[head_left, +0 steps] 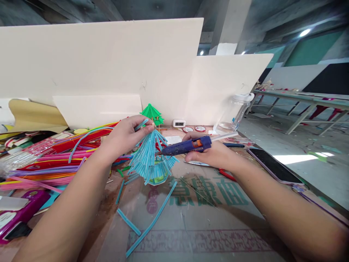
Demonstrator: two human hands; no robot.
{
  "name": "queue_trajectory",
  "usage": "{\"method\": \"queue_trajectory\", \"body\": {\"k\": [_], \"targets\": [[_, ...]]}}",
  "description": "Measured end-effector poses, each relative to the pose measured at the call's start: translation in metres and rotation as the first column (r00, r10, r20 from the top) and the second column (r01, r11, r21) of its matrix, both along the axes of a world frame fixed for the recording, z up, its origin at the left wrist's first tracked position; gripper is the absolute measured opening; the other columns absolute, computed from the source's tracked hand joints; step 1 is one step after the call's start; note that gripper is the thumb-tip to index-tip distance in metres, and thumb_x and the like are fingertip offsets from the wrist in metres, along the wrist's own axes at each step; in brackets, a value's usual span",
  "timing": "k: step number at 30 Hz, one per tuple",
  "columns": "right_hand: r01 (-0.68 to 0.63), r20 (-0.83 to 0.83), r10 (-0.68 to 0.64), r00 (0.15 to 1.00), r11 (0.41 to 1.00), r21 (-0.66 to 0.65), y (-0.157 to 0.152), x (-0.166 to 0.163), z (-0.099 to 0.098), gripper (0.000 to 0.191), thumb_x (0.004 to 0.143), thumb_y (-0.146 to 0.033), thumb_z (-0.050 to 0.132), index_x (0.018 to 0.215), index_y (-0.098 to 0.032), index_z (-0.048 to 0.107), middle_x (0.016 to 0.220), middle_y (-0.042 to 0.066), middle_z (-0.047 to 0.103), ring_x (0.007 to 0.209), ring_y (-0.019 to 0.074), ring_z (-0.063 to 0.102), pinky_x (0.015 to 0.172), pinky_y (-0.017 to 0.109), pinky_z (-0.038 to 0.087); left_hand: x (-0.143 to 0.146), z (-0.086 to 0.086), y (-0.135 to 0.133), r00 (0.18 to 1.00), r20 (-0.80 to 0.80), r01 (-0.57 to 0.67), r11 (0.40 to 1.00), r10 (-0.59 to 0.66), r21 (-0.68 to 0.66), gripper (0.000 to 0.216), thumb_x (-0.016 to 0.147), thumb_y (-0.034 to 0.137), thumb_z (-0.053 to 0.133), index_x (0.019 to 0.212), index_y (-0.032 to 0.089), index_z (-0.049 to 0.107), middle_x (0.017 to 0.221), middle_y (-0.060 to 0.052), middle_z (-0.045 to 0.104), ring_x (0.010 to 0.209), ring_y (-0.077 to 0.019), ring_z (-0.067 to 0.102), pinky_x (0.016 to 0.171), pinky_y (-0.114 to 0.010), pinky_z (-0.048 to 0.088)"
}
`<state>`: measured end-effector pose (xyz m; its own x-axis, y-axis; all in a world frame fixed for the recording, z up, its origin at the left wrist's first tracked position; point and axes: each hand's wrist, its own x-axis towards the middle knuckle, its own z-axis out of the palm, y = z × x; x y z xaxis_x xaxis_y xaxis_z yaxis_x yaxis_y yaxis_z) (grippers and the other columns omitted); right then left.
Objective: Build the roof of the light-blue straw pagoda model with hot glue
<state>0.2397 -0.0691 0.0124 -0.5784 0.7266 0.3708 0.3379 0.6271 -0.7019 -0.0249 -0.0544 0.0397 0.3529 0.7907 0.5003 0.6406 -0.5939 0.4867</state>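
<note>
In the middle stands a cone-shaped craft model point(147, 156), like a small roof, covered in light-blue pipe cleaner strips. My left hand point(128, 133) is at its peak, closed with a short blue pipe cleaner point(141, 124) between thumb and fingers. My right hand point(207, 154) is wrapped round a dark blue hot glue gun point(182, 146), a clear glue stick point(225, 136) jutting from its back. The gun's nozzle points left against or just in front of the cone's right side; contact cannot be made out. Behind the peak is a small green roofed model point(151, 114).
Colourful pipe cleaners point(62, 156) are heaped at left, near a purple device point(24, 214). Cut blue strips point(152, 218) lie in front on the printed plastic sheet point(207, 222). A small clock point(179, 123), a clear jar point(233, 112) and a phone point(274, 165) stand or lie behind and right.
</note>
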Motion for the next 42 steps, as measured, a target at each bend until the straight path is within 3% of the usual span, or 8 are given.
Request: {"method": "queue_trajectory", "body": {"k": [8, 18, 30, 35, 42], "targets": [[0.016, 0.046, -0.023, 0.999, 0.988, 0.151, -0.0002, -0.0005, -0.0018, 0.035, 0.072, -0.047, 0.075, 0.087, -0.019, 0.059, 0.078, -0.001, 0.060, 0.071, 0.0137, 0.053, 0.062, 0.024, 0.038, 0.0010, 0.0006, 0.0002, 1.000, 0.002, 0.000, 1.000, 0.000, -0.010, 0.035, 0.087, 0.050, 0.050, 0.090, 0.018, 0.064, 0.085, -0.001, 0.064, 0.076, -0.0169, 0.054, 0.066, -0.026, 0.039], [0.028, 0.069, -0.037, 0.997, 0.991, 0.133, -0.0013, 0.0004, -0.0006, 0.035, 0.074, -0.048, 0.073, 0.087, -0.019, 0.058, 0.077, -0.002, 0.059, 0.069, 0.0133, 0.052, 0.062, 0.024, 0.038, 0.0006, 0.0013, -0.0005, 1.000, -0.015, -0.007, 1.000, 0.007, -0.015, 0.036, 0.087, 0.051, 0.049, 0.090, 0.019, 0.065, 0.085, -0.001, 0.065, 0.076, -0.0173, 0.055, 0.065, -0.025, 0.038], [0.044, 0.077, -0.062, 0.995, 0.975, 0.217, -0.0002, -0.0015, -0.0018, 0.038, 0.070, -0.050, 0.075, 0.084, -0.019, 0.059, 0.075, -0.002, 0.058, 0.065, 0.0118, 0.048, 0.058, 0.023, 0.035, -0.0002, 0.0019, -0.0010, 1.000, -0.021, -0.015, 1.000, 0.015, -0.016, 0.036, 0.087, 0.051, 0.049, 0.091, 0.018, 0.065, 0.086, -0.002, 0.065, 0.078, -0.0178, 0.055, 0.065, -0.026, 0.040], [0.061, 0.065, -0.074, 0.995, 0.980, 0.187, 0.0012, -0.0008, -0.0035, 0.039, 0.069, -0.051, 0.076, 0.085, -0.019, 0.059, 0.073, -0.002, 0.056, 0.064, 0.0119, 0.048, 0.057, 0.023, 0.035, -0.0002, 0.0015, -0.0003, 1.000, -0.013, 0.001, 1.000, -0.002, -0.007, 0.035, 0.088, 0.050, 0.049, 0.089, 0.019, 0.065, 0.087, -0.001, 0.065, 0.078, -0.0171, 0.055, 0.066, -0.025, 0.039], [-0.031, -0.015, 0.032, 0.999, 0.998, 0.057, -0.0013, -0.0003, 0.0013, 0.033, 0.075, -0.043, 0.074, 0.089, -0.019, 0.056, 0.078, -0.002, 0.057, 0.068, 0.0126, 0.051, 0.060, 0.024, 0.037, -0.0008, 0.0015, -0.0004, 1.000, -0.024, -0.009, 1.000, 0.009, 0.000, 0.034, 0.088, 0.050, 0.050, 0.091, 0.019, 0.065, 0.088, -0.001, 0.065, 0.076, -0.0164, 0.054, 0.065, -0.025, 0.038]]}}
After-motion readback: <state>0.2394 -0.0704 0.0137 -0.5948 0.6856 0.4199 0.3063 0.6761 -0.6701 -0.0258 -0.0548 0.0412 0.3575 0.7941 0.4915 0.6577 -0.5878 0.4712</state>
